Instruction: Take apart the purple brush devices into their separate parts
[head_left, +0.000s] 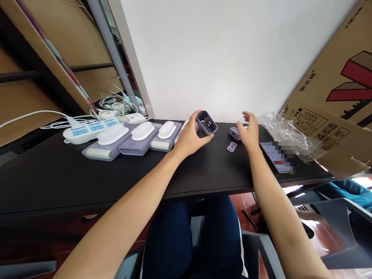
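My left hand (190,135) grips a small purple housing (207,123) with an open end, tilted a little above the black table (87,182). My right hand (250,131) hovers over the table with its fingers loosely spread, just right of a small purple cap (234,133). A flat purple ring-shaped piece (231,147) lies in front of that cap, near my right wrist. Left of my left hand, three purple devices with white tops (139,140) lie side by side.
A white power strip (87,130) with tangled white cables (116,104) sits at the far left. A phone (276,156) and crumpled clear plastic (286,130) lie at the right. A cardboard box (334,100) leans at the right edge; more cardboard stands at the left.
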A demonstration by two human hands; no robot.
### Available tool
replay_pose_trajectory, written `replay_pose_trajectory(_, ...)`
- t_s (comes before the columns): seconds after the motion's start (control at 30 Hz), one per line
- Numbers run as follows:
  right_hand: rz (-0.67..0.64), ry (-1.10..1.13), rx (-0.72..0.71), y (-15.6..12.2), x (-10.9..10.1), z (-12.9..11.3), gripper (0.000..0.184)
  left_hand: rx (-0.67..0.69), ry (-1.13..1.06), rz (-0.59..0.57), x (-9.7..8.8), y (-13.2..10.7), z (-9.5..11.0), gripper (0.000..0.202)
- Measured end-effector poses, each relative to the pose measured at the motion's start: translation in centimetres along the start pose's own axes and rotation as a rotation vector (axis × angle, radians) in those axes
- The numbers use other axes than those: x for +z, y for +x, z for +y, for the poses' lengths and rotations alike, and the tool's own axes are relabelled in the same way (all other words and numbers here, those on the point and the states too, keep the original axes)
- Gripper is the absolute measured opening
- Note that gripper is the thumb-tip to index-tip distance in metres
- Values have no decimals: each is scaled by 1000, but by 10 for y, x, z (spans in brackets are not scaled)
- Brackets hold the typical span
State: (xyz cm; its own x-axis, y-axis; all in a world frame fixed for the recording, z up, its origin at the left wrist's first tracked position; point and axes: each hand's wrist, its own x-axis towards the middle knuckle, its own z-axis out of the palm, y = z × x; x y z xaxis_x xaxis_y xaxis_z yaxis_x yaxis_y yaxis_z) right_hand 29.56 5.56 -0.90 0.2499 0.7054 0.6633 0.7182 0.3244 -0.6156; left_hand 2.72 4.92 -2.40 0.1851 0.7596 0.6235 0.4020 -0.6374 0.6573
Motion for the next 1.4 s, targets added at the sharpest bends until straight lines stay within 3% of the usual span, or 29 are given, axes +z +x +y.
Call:
replay_pose_trajectory(0.1, -320, 267, -126, -14, 11, -19, 49, -44, -189, 53, 3, 6, -9, 96)
replay_pose_trajectory(0.17, -499, 422, -114, -23, 19, -30, 51, -82, -366, 47, 4, 10, -14, 91)
replay_pose_trajectory(0.3, -615, 555, -44, -34, 32, -41, 63, -179, -660, -60, 6, 14, -19, 78)
replay_pose_trajectory(0.37, -625, 548, -1, -35, 36, -40, 68, -217, -704, -108, 6, 14, -18, 78)
replay_pose_trajectory(0.43, -601, 478, 35, -33, 38, -38, 72, -257, -672, -80, 5, 14, -16, 80)
replay_pose_trajectory(0.53, -516, 277, 85, -29, 36, -35, 70, -319, -579, 101, 0, 18, -14, 68)
replay_pose_trajectory(0.7, -366, -213, 205, -26, 32, -35, 65, -352, -559, 391, -13, 25, -11, 30)
replay_pose_trajectory(0.87, -339, -531, 155, -31, 39, -36, 63, -343, -399, 465, -14, 26, -14, 16)
replay_pose_trajectory(0.97, -319, -617, 120, -35, 47, -37, 63, -276, -248, 392, -11, 24, -16, 17)
replay_pose_trajectory(1.17, -288, -731, 136, -42, 57, -37, 64, -295, 150, 74, -8, 16, -24, 36)
replay_pose_trajectory(1.27, -280, -766, 119, -44, 57, -34, 56, -267, 389, -61, -6, 10, -26, 52)
replay_pose_trajectory(1.4, -255, -764, 54, -45, 57, -28, 53, -282, 541, -206, -8, 6, -20, 78)
